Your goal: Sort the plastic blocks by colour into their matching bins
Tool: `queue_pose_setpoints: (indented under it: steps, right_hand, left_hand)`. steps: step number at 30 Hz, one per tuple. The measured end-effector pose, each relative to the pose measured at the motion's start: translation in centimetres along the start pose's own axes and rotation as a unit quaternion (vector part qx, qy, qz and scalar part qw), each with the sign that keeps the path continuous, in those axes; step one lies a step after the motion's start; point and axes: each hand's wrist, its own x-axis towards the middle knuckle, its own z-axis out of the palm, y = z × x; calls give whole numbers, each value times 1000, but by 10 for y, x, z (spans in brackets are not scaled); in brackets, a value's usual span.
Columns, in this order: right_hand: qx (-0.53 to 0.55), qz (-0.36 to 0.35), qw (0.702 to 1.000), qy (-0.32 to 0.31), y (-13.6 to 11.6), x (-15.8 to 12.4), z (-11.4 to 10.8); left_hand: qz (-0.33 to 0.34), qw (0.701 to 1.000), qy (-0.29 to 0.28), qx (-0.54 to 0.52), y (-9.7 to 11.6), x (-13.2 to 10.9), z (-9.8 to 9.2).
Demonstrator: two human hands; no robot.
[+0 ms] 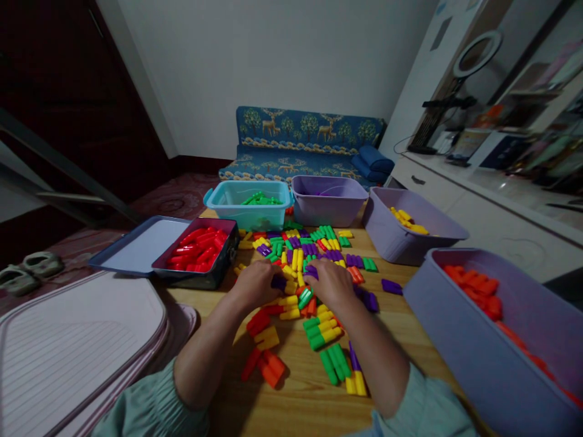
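Both my hands rest in a heap of coloured plastic pieces (314,249) spread over a wooden table (300,400). My left hand (255,282) is curled, its fingertips pinching a purple piece (279,283). My right hand (328,282) is curled too, with its fingers on another purple piece (311,271). Red, yellow, green and orange pieces lie around and under both wrists. Near my forearms lie green pieces (334,362) and orange pieces (269,368).
A dark tin (214,276) holds red pieces, its lid open to the left. A teal bin (248,213) holds green pieces. Three purple bins stand at the back (328,203), back right (437,233) with yellow pieces, and right (460,340) with orange ones. A pink case (73,346) lies at left.
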Motion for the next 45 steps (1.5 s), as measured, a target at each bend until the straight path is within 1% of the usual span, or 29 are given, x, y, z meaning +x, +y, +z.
queue_pose_setpoints:
  steps: [3, 6, 10, 12, 14, 16, 18, 19, 21, 24, 28, 31, 33, 35, 37, 39, 41, 42, 45]
  right_hand:
    - [-6, -13, 1000, 8, -3, -2, 1]
    - [0, -13, 1000, 15, -3, -2, 0]
    - [-1, -1, 1000, 14, -3, -2, 1]
    - [1, 10, 1000, 16, -3, -1, 2]
    - [13, 19, 999, 25, -2, 0, 3]
    - [33, 29, 998, 41, 0, 2, 4]
    - [55, 33, 997, 52, 3, 3, 4]
    - [67, 33, 996, 55, 4, 4, 5]
    - [101, 31, 992, 65, 5, 5, 5]
    - [189, 32, 976, 99, 3, 7, 4]
    - [303, 10, 943, 139, -3, 8, 4]
    - [354, -5, 923, 155, -4, 9, 6]
    - [386, -16, 910, 151, -4, 10, 8]
    - [417, -31, 898, 135, -3, 10, 8]
    - [439, -45, 892, 99, -2, 10, 8]
    - [453, -45, 889, 45, -1, 10, 8]
    - [463, -40, 886, 4, 0, 10, 9]
    - [465, -38, 885, -3, 1, 10, 9]
    - [459, -19, 888, 20, 8, 13, 10]
  left_hand:
    - [-7, 1000, 20, -10, -1, 1, 3]
    - [-36, 997, 64, -38, -6, 3, 3]
    - [-47, 982, 130, -131, -11, 8, 5]
    - [-62, 967, 149, -195, -13, 12, 9]
    - [-84, 941, 155, -288, -12, 16, 16]
    - [-95, 908, 150, -380, -11, 19, 22]
    - [-88, 888, 152, -425, -9, 22, 25]
    - [-81, 887, 155, -427, -7, 22, 25]
    - [-67, 896, 157, -411, -2, 22, 23]
    - [-54, 908, 149, -389, 7, 19, 17]
    - [-27, 901, 144, -407, 14, 17, 14]
    - [-13, 884, 148, -443, 12, 19, 19]
    - [-8, 863, 154, -482, 9, 21, 23]
    - [-10, 841, 155, -518, 7, 23, 27]
    - [-14, 824, 152, -545, 7, 24, 28]
    - [-15, 810, 149, -567, 7, 24, 28]
    - [-19, 807, 153, -570, 6, 25, 28]
    - [-26, 810, 163, -563, 5, 25, 28]
    - [-66, 824, 211, -522, -1, 25, 28]
